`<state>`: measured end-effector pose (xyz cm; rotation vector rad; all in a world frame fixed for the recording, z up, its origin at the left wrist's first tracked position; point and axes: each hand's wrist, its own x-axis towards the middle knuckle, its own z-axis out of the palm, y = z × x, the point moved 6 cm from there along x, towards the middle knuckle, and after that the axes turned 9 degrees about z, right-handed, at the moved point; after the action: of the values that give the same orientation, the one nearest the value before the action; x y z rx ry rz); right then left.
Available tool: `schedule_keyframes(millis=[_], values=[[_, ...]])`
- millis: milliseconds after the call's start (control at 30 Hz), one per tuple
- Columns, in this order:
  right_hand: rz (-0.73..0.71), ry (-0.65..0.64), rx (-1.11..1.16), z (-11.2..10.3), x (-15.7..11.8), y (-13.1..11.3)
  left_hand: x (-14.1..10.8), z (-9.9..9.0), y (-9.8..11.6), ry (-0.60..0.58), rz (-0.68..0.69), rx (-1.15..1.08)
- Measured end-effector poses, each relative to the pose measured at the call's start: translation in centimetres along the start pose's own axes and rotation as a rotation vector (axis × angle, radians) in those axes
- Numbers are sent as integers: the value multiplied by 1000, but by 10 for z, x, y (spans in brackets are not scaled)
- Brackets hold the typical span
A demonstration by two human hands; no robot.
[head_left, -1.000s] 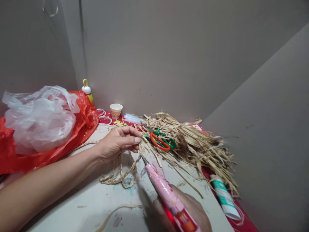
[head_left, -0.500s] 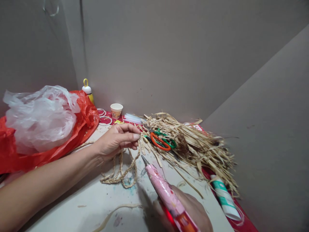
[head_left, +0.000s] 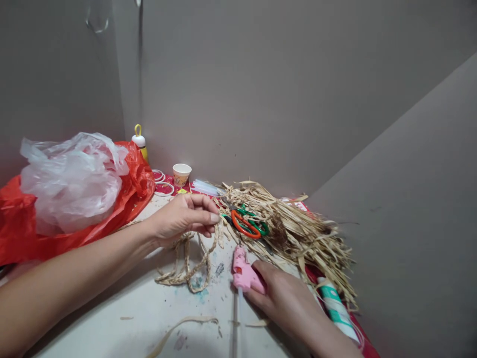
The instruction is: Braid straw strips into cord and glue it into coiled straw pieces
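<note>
My left hand [head_left: 190, 216] pinches the end of a braided straw cord [head_left: 203, 266] between thumb and fingers. The rest of the cord hangs in loops onto the pale board [head_left: 112, 313] below. To its right, my right hand [head_left: 274, 288] is wrapped around the handle of a pink hot glue gun [head_left: 244, 268], whose nozzle points away from me. A clear glue stick [head_left: 240, 303] sticks out of its back end. Orange-handled scissors [head_left: 246, 223] and green-handled scissors [head_left: 263, 227] lie just beyond, partly among the straw.
A heap of dry straw strips [head_left: 305, 233] covers the right rear. White and red plastic bags [head_left: 137, 174] fill the left. At the back stand a paper cup [head_left: 182, 174], a bottle [head_left: 139, 141], glue sticks [head_left: 204, 187] and white rings [head_left: 164, 189]. A green-white tube [head_left: 337, 308] lies right.
My right hand has moved the glue gun away from me and swung it from a leftward slant to point forward. My left hand keeps its pinch on the cord. The view has shifted slightly.
</note>
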<state>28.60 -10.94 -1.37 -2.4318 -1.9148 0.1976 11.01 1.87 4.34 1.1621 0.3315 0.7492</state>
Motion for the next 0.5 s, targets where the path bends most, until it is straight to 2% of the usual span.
schedule_keyframes(millis=[67,133,200,267,367,500], values=[[0,-19,56,-7,-2,4,-2,7,-8,-50,-42,16],[7,7,205,-19,-7,6,-6,14,-15,-105,-83,36],[17,28,462,-31,-14,3,-11,22,-21,-149,-130,39],[44,-10,767,-35,-22,-5,-16,30,-27,-185,-173,27],[118,-108,1135,-27,-31,-21,-24,43,-34,-230,-206,2],[130,-187,1323,-11,-36,-36,-31,54,-39,-248,-180,-13]])
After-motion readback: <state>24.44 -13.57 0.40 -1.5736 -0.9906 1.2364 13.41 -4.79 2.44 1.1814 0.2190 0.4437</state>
